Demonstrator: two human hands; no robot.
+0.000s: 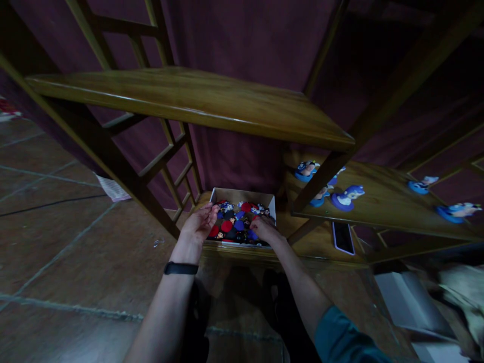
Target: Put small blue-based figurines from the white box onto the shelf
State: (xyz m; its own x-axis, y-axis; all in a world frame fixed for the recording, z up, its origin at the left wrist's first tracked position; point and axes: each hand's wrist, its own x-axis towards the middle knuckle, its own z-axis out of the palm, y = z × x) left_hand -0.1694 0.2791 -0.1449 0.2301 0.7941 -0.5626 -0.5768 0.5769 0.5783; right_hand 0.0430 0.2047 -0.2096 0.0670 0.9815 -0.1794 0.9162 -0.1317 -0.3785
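A shallow cardboard box (242,194) sits on the lowest wooden shelf and holds several small red, blue and black round-based figurines (236,224). My left hand (198,224) rests at the box's left front corner, palm turned inward, fingers together and partly curled; whether it holds a piece is unclear. My right hand (264,228) reaches into the box's right front part, fingers down among the figurines. A black band (180,268) circles my left wrist.
A wide wooden shelf (189,101) hangs over the box. On a middle shelf (381,201) to the right stand several blue-based figurines (346,197). A phone (343,237) lies on the low shelf right of the box. Tiled floor spreads left.
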